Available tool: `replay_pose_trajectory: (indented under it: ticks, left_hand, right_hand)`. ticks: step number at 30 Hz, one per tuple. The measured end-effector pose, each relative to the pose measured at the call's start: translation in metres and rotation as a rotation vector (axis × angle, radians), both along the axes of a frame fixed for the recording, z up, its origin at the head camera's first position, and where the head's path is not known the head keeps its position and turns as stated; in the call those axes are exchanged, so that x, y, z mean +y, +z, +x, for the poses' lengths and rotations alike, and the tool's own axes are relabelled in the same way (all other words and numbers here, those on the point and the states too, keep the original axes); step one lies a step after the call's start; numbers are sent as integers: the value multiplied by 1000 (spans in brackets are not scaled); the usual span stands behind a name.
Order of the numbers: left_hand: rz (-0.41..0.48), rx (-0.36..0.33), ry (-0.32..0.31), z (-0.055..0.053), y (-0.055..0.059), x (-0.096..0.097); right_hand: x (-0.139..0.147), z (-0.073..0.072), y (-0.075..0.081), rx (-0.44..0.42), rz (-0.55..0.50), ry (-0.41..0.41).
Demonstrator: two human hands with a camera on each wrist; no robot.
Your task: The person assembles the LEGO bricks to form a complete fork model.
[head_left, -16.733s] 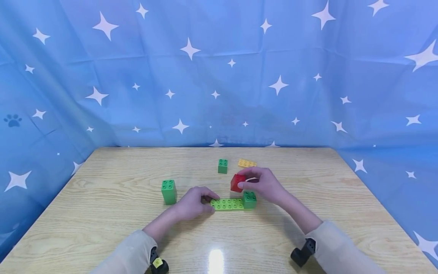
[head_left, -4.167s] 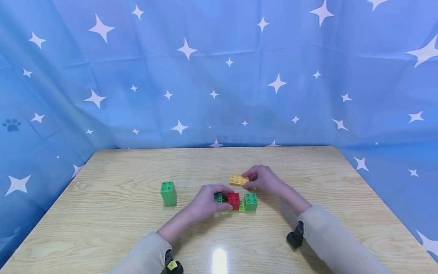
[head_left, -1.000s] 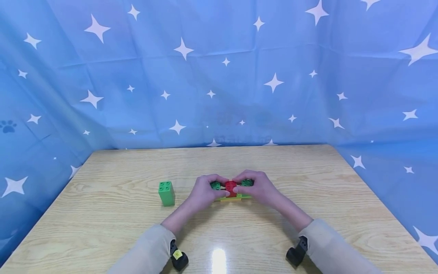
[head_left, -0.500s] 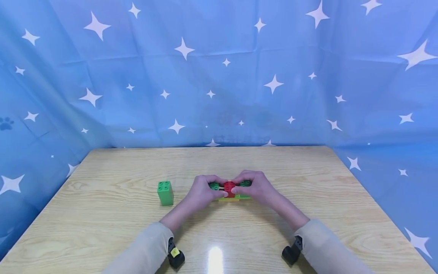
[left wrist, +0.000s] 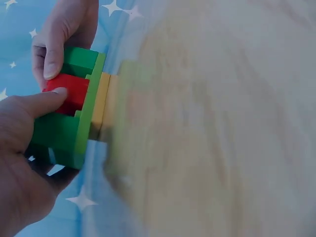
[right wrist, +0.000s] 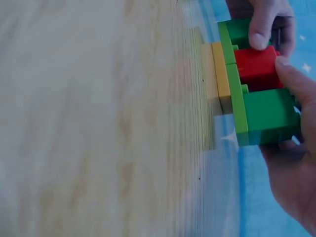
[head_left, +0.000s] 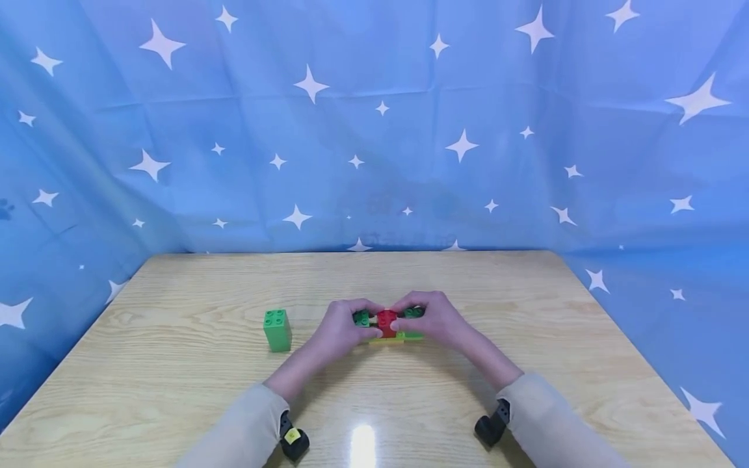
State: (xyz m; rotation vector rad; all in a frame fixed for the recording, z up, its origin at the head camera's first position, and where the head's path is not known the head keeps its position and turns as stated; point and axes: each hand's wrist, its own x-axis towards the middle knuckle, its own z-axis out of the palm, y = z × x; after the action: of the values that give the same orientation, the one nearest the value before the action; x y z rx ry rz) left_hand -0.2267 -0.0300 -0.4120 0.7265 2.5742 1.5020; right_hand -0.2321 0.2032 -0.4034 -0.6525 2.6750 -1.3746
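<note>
A small build of toy bricks sits between both hands at the table's middle. Its red brick (head_left: 386, 320) stands between a left green brick (head_left: 361, 318) and a right green brick (head_left: 413, 312). All three rise from two lime plates (right wrist: 240, 103) laid end to end, with a yellow plate (right wrist: 222, 74) centred beneath. My left hand (head_left: 339, 331) pinches the red brick from the left, its thumb on the near face. From the right, my right hand (head_left: 435, 322) pinches the same brick, thumb beside the other thumb. Fingers behind the build are partly hidden.
A tall green block (head_left: 277, 330), studs up, stands left of the left hand on the wooden table (head_left: 526, 364). Behind the table hangs a blue star-patterned cloth (head_left: 374, 149).
Earlier the right hand carried the red brick above the lime plates, then touched the yellow plate behind them. Now the yellow plate is underneath. Over the last second the hands barely moved.
</note>
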Motion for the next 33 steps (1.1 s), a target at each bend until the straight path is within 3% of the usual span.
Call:
replay_pose_trajectory:
  ticks: [6,11,16,19,24,33]
  left_hand:
    - [-154,80,-22,11,25,-20]
    - [-176,193,26,26,50,-48]
    - [-172,302,83,36,65,-85]
    - [-143,281,120,41,65,-108]
    - [-85,203,183,45,50,-138]
    - [111,35,201,43,24,-164]
  right_hand:
    - [-2,0,2,-35,1,37]
    - [-3,0,1,-15,28,76]
    - [-4,-1,1,-2,75,88]
    - [-4,-2,1,4,96,81]
    - [-2,-4,0,12,111,80]
    - [-5,-7,-3,6,103,117]
